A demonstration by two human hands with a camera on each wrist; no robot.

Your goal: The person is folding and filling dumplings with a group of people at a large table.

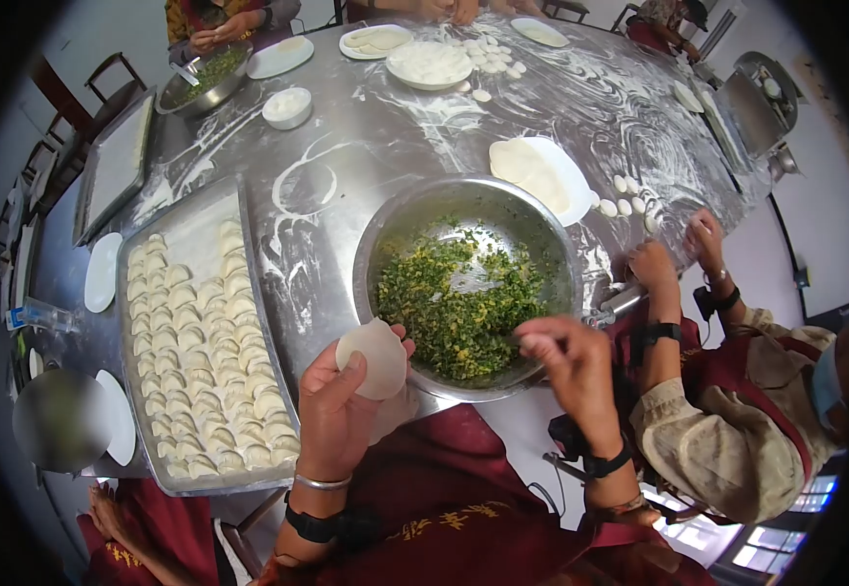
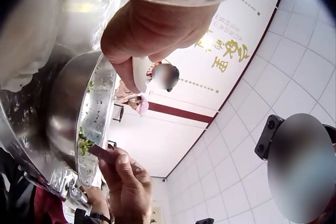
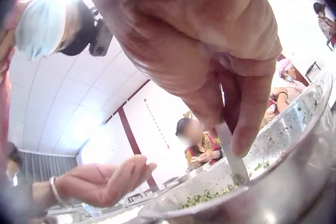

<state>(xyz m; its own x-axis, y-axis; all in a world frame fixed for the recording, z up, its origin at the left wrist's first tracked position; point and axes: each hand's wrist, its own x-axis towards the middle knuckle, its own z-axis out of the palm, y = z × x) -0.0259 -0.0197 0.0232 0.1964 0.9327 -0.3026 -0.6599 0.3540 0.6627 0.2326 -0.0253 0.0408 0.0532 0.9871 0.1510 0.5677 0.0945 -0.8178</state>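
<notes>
Head view, left to right. An oval white plate [image 1: 102, 272] lies on the metal tabletop [image 1: 297, 244], just beside a rectangular tray [image 1: 190, 223]. The tray bears rows of folded dumplings [image 1: 200, 361]; its far end shows a bare, pale surface.

The left hand [image 1: 336, 410] is raised between tray and bowl. Grip: narrow, holding a round dough wrapper [image 1: 377, 354], thumb on the upper face, fingers behind. The wrapper is tilted and overlaps the near-left rim of the steel bowl [image 1: 395, 210] in this view; contact with the rim cannot be told.

The bowl contains chopped green filling [image 1: 458, 313] with yellow bits, spread over much of the bottom.

The right hand [image 1: 585, 376] is over the near-right rim. Grip: narrow, pinching a flat strip-like tool [image 3: 232, 158]. Right wrist view: tool slants down into the bowl, lower end near the filling.

Beyond the bowl, to the right: a white plate [image 1: 571, 186] with flat wrappers [image 1: 522, 171], then small dough pieces [image 1: 624, 207] near another person's hands [image 1: 654, 264].
</notes>
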